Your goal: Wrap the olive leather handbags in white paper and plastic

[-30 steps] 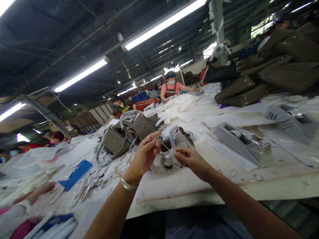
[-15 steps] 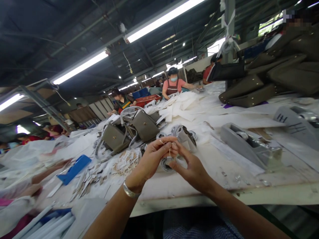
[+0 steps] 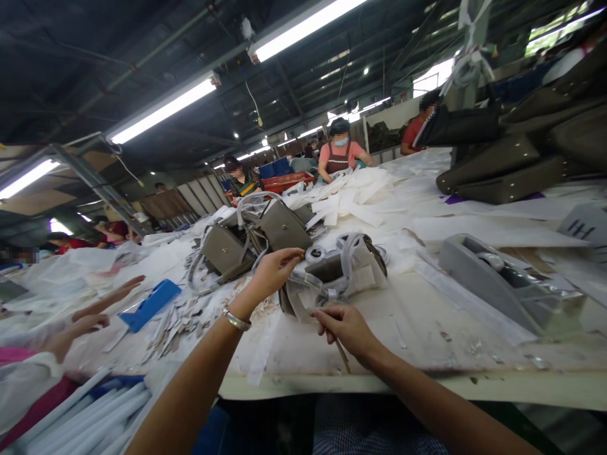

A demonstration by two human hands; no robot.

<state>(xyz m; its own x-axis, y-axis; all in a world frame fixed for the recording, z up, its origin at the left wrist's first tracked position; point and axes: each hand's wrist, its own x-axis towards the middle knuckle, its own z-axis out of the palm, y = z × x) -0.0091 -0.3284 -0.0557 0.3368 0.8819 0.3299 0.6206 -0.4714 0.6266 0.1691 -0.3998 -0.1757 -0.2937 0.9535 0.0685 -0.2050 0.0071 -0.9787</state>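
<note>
My left hand [image 3: 276, 270], a bracelet on its wrist, is beside a partly wrapped bag [image 3: 327, 266]; its fingers are pressed together, and what they hold, if anything, is too small to tell. My right hand [image 3: 342, 328] pinches something small and thin at the bag's near side, close to the table edge. White wrapping and a looped, wrapped handle [image 3: 348, 262] lie on this bag. Behind my left hand stand two olive-grey bags [image 3: 283, 226] with wrapped handles. A heap of thin strings [image 3: 265, 308] is partly hidden by my left arm.
A grey tape dispenser [image 3: 493, 278] stands at the right, a blue one [image 3: 149, 305] at the left near a person's hands [image 3: 95, 316]. Dark bags [image 3: 507, 167] are piled at the back right. Loose tags [image 3: 175, 325] lie left of my left arm. People work across the table.
My hands have moved apart: the left up and leftward, the right slightly down. The bag in front of me now shows between them. The view has shifted a little.
</note>
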